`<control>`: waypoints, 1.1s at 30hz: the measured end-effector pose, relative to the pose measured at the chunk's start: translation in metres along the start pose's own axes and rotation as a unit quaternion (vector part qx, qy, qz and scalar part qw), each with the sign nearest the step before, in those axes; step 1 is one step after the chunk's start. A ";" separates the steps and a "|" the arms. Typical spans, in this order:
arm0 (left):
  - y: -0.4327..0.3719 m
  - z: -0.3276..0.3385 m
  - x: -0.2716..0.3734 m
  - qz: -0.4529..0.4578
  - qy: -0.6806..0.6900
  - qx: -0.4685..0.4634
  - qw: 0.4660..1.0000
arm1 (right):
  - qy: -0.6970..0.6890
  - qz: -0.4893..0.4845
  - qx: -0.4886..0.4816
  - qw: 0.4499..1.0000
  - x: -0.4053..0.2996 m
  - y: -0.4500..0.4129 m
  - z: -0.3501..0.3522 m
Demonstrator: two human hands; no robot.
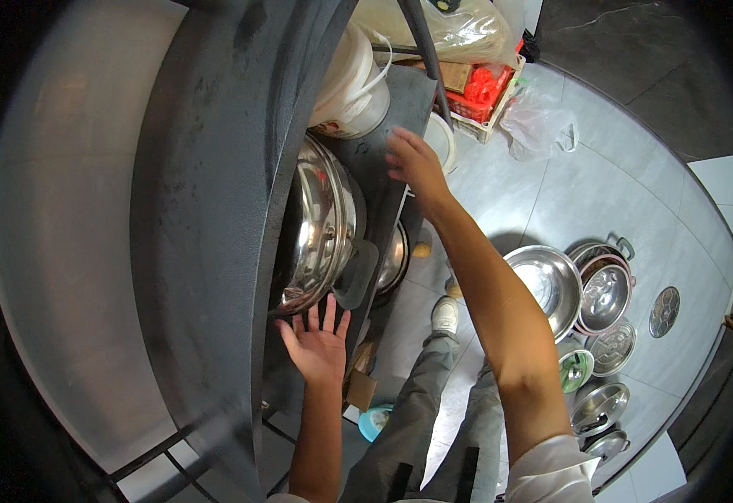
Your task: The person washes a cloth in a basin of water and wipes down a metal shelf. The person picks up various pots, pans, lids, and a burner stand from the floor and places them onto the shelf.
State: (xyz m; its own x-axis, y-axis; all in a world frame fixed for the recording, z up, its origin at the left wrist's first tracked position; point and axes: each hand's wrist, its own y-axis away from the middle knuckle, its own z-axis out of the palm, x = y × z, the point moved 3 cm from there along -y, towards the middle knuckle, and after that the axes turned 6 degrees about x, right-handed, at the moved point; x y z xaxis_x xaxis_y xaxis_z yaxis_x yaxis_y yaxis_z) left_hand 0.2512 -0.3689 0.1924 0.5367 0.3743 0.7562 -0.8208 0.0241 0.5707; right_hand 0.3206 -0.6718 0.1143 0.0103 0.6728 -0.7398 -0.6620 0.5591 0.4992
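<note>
A large shiny stainless steel pot (322, 220) with a grey handle (358, 273) sits on the dark shelf (382, 157), partly hidden under the upper board. Below its near edge, my left hand (319, 349) is palm up, with spread fingertips at the rim beside the handle. Whether those fingers touch the metal, I cannot tell. My right hand (418, 166) hovers over the shelf's outer edge on the far side of the pot, its fingers loosely bent and holding nothing. Just beyond that hand stands a white plastic bucket (357, 88) with a bail handle.
The dark upper board (215, 251) overhangs at left. Another metal vessel (397, 258) sits on a lower level. On the tiled floor at right are a steel basin (539, 286), stacked pans (605, 295) and several lids (600, 409). A crate (489, 126) and plastic bag (539, 122) lie beyond.
</note>
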 end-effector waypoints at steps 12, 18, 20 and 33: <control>0.034 0.000 0.005 -0.008 -0.072 -0.010 0.997 | -0.010 -0.093 -0.064 0.994 -0.024 -0.015 0.095; 0.030 0.003 -0.012 -0.020 -0.073 -0.038 0.996 | -0.011 -0.123 -0.097 0.988 -0.009 -0.072 0.119; 0.023 -0.002 0.001 0.009 -0.072 -0.062 0.995 | -0.022 -0.076 -0.047 0.996 -0.023 -0.024 0.100; 0.065 -0.007 -0.069 -0.172 -0.337 -0.185 0.907 | -0.034 0.224 0.234 0.946 0.200 0.365 -0.187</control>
State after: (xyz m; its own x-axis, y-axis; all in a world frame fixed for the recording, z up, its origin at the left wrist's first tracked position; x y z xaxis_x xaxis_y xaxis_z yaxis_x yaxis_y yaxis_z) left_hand 0.1597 -0.3871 0.1746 0.6691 -0.3623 0.6489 -0.5252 0.3874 0.7577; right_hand -0.0592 -0.4237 0.0646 -0.1337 0.9135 -0.3843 -0.2076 0.3533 0.9122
